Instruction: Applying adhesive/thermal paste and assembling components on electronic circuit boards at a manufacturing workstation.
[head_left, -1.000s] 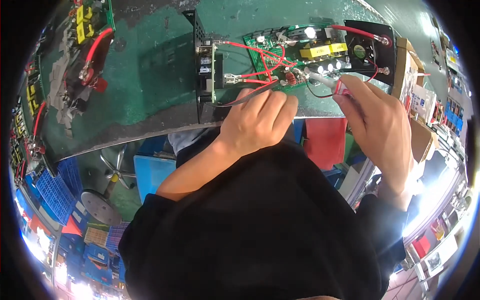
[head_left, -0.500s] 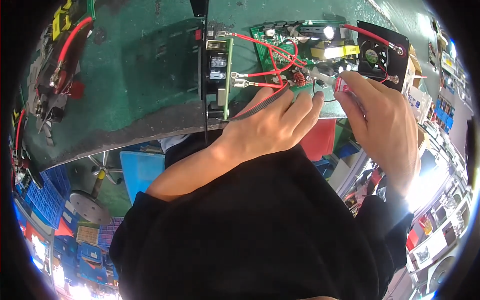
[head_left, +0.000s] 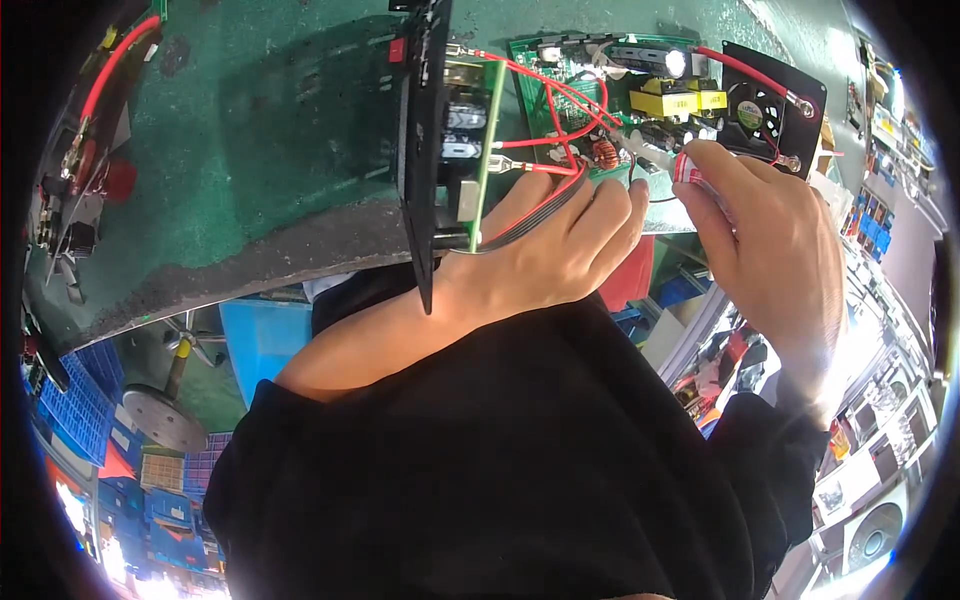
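My right hand pinches a small glue bottle with a red-and-white label. Its pale nozzle points left, at the parts around a copper coil on the green circuit board. Curled in front of that board is my left hand, with a grey ribbon cable running between its fingers; the fingertips are partly hidden. Red wires join the board to a black panel, which stands on edge and carries a small upright green board.
A black fan in its plate closes the board's right end. More wired assemblies lie at the left of the green table. Below the table edge are a stool, a blue container and blue baskets.
The black panel has tipped, showing more of its face, and its lower edge now overlaps my left wrist. The view has shifted slightly; both hands keep nearly the same place at the board.
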